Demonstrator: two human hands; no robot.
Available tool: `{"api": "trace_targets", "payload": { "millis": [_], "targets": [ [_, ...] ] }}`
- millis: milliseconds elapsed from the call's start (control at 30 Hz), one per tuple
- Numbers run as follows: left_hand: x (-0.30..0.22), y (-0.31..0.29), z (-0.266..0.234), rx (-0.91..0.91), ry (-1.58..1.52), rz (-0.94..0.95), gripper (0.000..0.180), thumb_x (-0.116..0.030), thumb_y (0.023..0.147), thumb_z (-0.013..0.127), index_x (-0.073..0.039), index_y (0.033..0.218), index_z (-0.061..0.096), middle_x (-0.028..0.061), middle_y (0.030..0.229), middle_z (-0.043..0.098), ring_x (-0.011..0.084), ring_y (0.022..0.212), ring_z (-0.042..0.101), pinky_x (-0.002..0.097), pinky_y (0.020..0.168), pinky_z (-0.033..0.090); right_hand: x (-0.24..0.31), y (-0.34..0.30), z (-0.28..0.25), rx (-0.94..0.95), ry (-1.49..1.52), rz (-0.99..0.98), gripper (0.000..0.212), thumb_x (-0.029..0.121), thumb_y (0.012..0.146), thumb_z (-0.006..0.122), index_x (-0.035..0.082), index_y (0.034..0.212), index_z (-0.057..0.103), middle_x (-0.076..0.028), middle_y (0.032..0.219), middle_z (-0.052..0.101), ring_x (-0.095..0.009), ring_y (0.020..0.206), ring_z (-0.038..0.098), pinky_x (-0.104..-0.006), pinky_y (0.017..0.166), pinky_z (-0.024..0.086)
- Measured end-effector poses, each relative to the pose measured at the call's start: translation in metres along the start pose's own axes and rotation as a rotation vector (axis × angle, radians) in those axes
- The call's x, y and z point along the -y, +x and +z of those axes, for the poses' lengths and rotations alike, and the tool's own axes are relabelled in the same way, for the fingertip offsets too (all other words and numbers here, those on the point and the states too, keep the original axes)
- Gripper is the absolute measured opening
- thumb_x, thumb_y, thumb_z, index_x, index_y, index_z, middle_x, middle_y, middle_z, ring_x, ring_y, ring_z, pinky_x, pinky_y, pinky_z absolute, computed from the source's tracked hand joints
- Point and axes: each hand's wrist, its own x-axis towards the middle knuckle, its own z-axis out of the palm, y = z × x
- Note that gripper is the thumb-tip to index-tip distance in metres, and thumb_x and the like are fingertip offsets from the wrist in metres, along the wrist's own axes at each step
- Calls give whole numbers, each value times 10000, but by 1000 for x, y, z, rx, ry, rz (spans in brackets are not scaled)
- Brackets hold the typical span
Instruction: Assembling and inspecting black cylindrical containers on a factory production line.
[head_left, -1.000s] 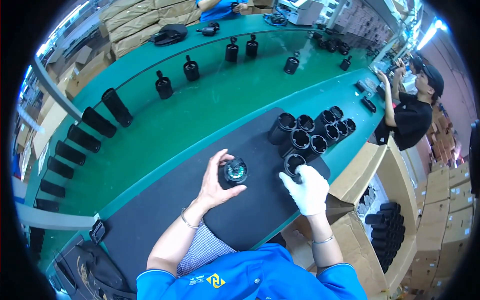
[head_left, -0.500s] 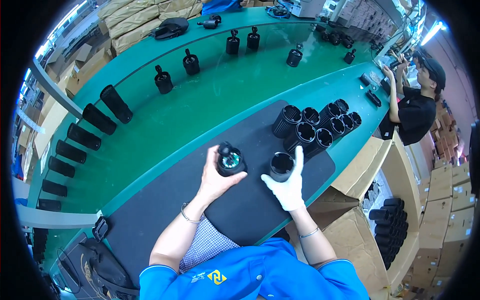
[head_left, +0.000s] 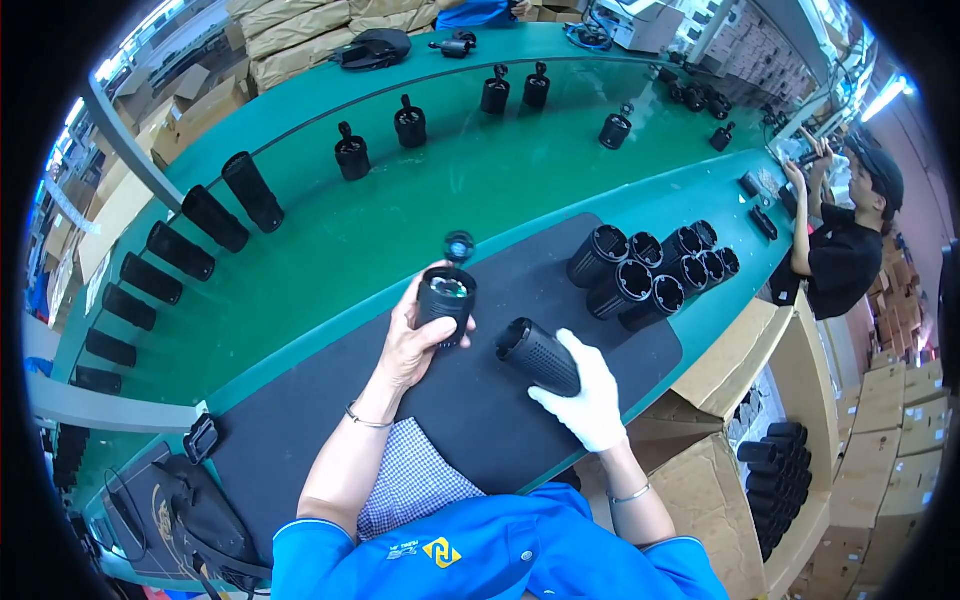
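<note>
My bare left hand is closed round a short black cylinder. A round-headed stem sticks up from its far edge, and some green shows inside its open top. My right hand, in a white glove, grips a longer black perforated tube. This tube is tilted, its open end toward the left hand's cylinder; the two are apart. Both hands are above a dark mat. Beyond the right hand, several open-topped black tubes stand in a cluster on the mat.
A green conveyor belt curves past the mat, bearing black stemmed cylinders and a row of black tubes. At the right is an open carton with more tubes. A co-worker is at the far right. A checked cloth lies near me.
The tube in my right hand has tipped over, its open end now leftward. My left hand has turned its cylinder so more of its side shows. The whole view has shifted slightly.
</note>
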Motion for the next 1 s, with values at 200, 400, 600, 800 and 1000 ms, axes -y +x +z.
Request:
{"api": "trace_targets", "payload": {
  "millis": [200, 400, 600, 800, 1000],
  "targets": [
    [-6, -1, -9, 147, 223, 61, 713, -142, 656, 806, -94, 1283, 469, 113, 1138, 567, 220, 911, 614, 309, 829, 495, 18, 1, -37, -177, 84, -11, 754, 225, 625, 845, 12, 1262, 503, -163, 1180, 569, -297, 989, 603, -371, 883, 483],
    [-10, -2, -5, 207, 386, 121, 643, -211, 637, 821, -93, 1208, 550, 93, 1107, 600, 224, 903, 613, 332, 822, 488, 34, 17, -60, -221, 370, -72, 673, 152, 620, 812, 31, 1212, 514, -157, 1129, 573, -266, 956, 601, -357, 836, 500],
    [-11, -4, 6, 255, 464, 172, 607, -241, 623, 839, -98, 1157, 589, 82, 1080, 624, 217, 917, 604, 339, 822, 478, 37, 28, -65, -287, 509, -141, 588, 123, 641, 759, 31, 1174, 529, -154, 1098, 576, -245, 921, 591, -345, 796, 501],
    [-18, -8, 10, 304, 567, 137, 616, -263, 619, 851, -102, 1154, 592, 81, 1067, 629, 217, 923, 601, 343, 813, 478, 32, 35, -57, -126, 428, -282, 540, 144, 658, 741, 28, 1147, 544, -153, 1085, 574, -248, 913, 580, -344, 796, 485],
    [-20, -10, 14, 323, 589, 143, 616, -278, 624, 856, -101, 1152, 593, 77, 1054, 631, 219, 918, 601, 344, 810, 479, 38, 39, -59, -71, 504, -219, 519, 133, 644, 736, 30, 1118, 553, -152, 1072, 570, -257, 921, 571, -352, 809, 469]
  ]
}}
